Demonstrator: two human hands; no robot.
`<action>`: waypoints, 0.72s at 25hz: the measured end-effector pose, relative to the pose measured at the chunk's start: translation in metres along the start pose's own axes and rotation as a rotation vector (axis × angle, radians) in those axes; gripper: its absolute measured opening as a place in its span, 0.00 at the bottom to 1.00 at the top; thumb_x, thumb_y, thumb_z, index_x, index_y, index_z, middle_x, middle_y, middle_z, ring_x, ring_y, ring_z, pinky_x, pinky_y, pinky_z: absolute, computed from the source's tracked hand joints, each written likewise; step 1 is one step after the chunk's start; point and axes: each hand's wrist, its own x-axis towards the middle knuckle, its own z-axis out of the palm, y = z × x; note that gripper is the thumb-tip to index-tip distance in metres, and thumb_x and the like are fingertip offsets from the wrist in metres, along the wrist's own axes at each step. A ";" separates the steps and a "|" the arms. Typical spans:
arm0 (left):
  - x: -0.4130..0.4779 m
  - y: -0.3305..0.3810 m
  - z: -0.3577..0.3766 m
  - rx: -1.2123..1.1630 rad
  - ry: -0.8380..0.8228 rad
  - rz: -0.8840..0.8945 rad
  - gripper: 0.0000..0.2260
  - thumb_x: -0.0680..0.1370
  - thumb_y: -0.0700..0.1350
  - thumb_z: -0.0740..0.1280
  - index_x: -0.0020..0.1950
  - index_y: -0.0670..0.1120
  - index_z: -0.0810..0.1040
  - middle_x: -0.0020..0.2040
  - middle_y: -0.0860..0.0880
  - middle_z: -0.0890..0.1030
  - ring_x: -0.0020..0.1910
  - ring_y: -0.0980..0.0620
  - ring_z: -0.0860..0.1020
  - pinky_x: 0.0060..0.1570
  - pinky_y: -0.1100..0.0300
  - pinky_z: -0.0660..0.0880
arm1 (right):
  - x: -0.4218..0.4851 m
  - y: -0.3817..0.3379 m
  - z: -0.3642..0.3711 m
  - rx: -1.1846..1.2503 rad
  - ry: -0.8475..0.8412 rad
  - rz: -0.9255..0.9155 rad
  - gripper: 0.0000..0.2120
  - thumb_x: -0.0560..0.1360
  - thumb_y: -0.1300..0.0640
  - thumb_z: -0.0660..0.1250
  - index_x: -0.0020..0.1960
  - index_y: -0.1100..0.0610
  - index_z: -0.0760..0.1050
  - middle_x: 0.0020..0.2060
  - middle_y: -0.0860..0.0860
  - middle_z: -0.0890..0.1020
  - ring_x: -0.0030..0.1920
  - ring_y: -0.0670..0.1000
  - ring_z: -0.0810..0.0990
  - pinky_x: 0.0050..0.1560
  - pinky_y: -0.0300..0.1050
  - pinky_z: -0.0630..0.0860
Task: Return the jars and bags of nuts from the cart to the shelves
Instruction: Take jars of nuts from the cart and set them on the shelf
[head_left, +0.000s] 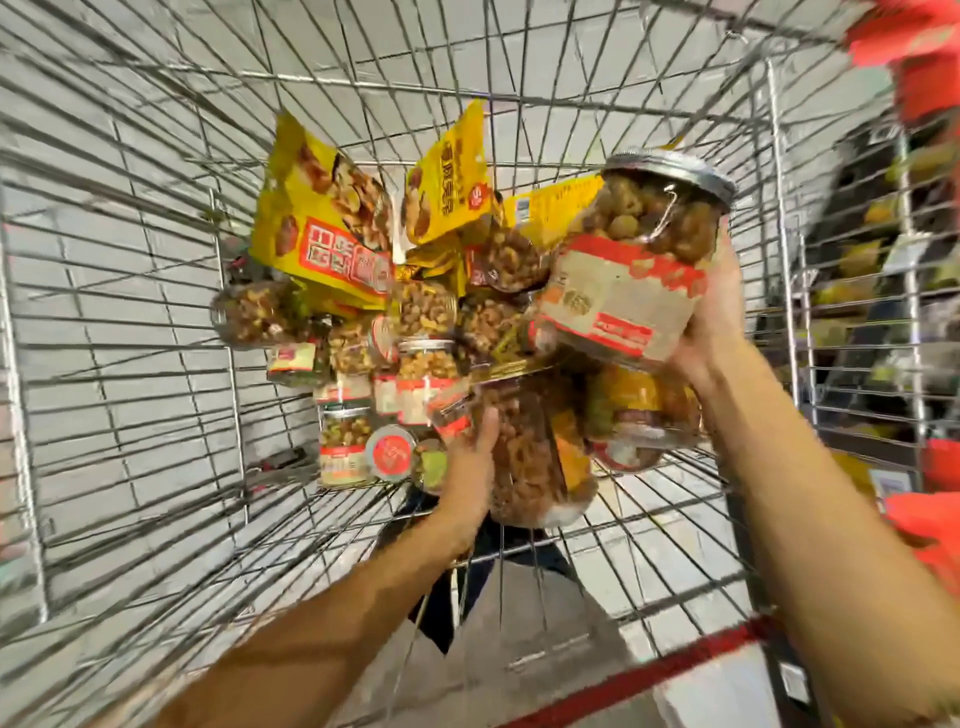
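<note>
I look down into a wire shopping cart (130, 322) whose bottom holds several clear jars of nuts (345, 441) and yellow bags of nuts (322, 228). My right hand (719, 306) grips a large clear jar of nuts (634, 260) with a silver lid and a red and beige label, lifted above the pile at the right. My left hand (470, 462) reaches down into the pile and grips another large jar of brown nuts (524, 457) lying on its side. The picture is blurred by motion.
Store shelves (872, 291) with yellow and dark goods stand beyond the cart's right wall. Red blurred shapes (930, 67) show at the top and lower right. The cart's red handle bar (675, 670) runs across the near edge. Grey floor tiles lie under the wires.
</note>
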 end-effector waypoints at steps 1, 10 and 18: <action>0.007 -0.004 -0.005 -0.007 0.072 -0.039 0.21 0.80 0.56 0.56 0.66 0.44 0.72 0.58 0.47 0.78 0.58 0.47 0.76 0.55 0.62 0.72 | 0.001 -0.003 0.000 0.005 0.000 -0.007 0.27 0.80 0.39 0.44 0.52 0.56 0.76 0.38 0.53 0.86 0.41 0.52 0.85 0.39 0.46 0.81; 0.073 -0.033 -0.021 -0.077 0.123 -0.182 0.24 0.78 0.58 0.60 0.69 0.47 0.67 0.62 0.40 0.77 0.60 0.40 0.76 0.61 0.42 0.72 | 0.033 0.018 0.008 -0.060 0.035 0.064 0.28 0.80 0.38 0.45 0.50 0.56 0.76 0.37 0.53 0.85 0.38 0.52 0.84 0.36 0.44 0.81; 0.106 -0.033 -0.015 0.008 0.195 -0.169 0.40 0.61 0.66 0.72 0.69 0.53 0.65 0.59 0.46 0.77 0.57 0.42 0.77 0.59 0.44 0.74 | 0.043 0.032 0.004 -0.092 0.032 0.132 0.34 0.79 0.36 0.45 0.44 0.55 0.84 0.42 0.54 0.86 0.43 0.54 0.85 0.40 0.50 0.82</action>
